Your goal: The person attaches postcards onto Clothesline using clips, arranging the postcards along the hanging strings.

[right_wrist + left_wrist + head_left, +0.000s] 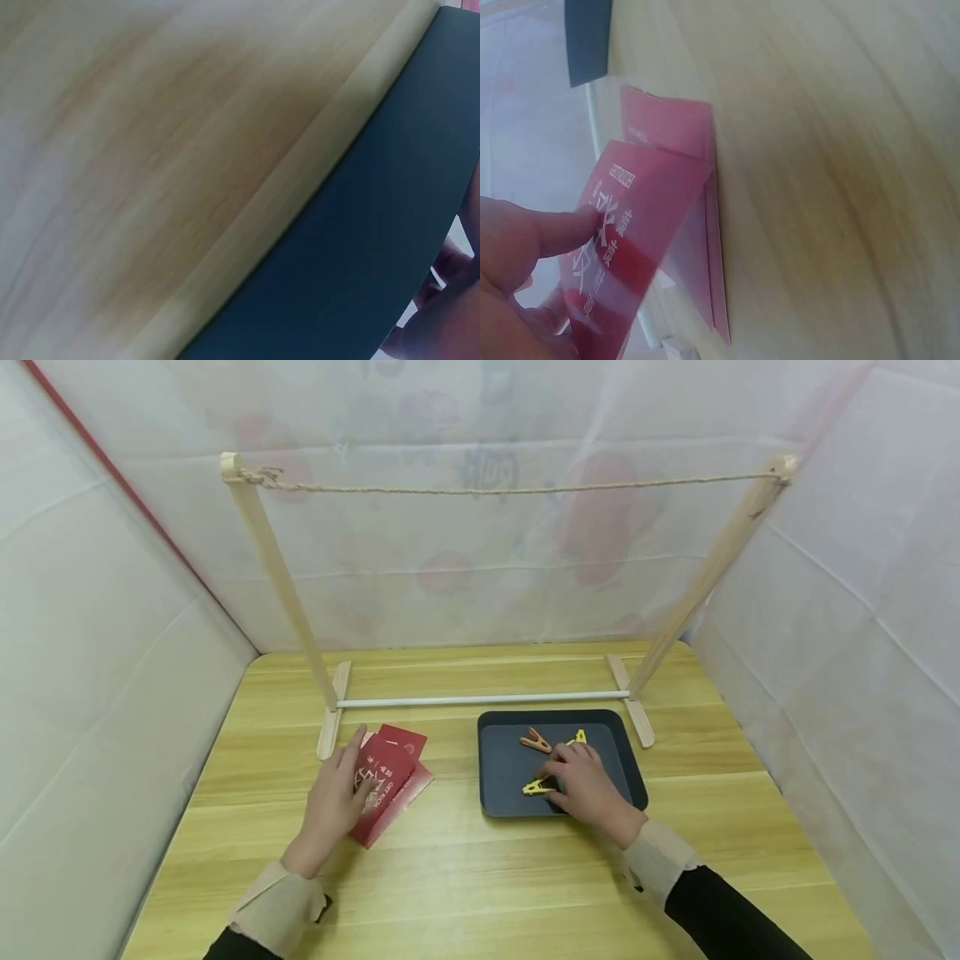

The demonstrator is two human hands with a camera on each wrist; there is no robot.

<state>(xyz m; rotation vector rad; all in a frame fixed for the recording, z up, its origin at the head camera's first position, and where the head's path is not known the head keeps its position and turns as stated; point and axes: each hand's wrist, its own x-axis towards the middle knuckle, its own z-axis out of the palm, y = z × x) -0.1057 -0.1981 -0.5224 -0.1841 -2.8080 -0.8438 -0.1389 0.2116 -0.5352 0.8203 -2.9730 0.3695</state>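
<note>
My left hand [333, 797] pinches a red envelope [392, 764] with pale lettering, thumb on its printed face. In the left wrist view this envelope [641, 202] is tilted up off other red envelopes [671, 120] on the table. My right hand [585, 783] reaches into a dark grey tray [498, 760], fingers bent down among clothespins. One yellow clothespin [536, 787] lies by the thumb, another yellow clothespin [581, 737] beyond the knuckles, and an orange clothespin [536, 741] farther left. The right fingertips are partly hidden; the tray wall [360, 210] covers them in the right wrist view.
Behind the tray and envelopes stands a wooden frame with two posts [281, 568], a twine line [465, 491] tied across the top and a white rod [480, 700] low between its feet. Pale sheets [847, 610] enclose the wooden table [450, 893] on three sides.
</note>
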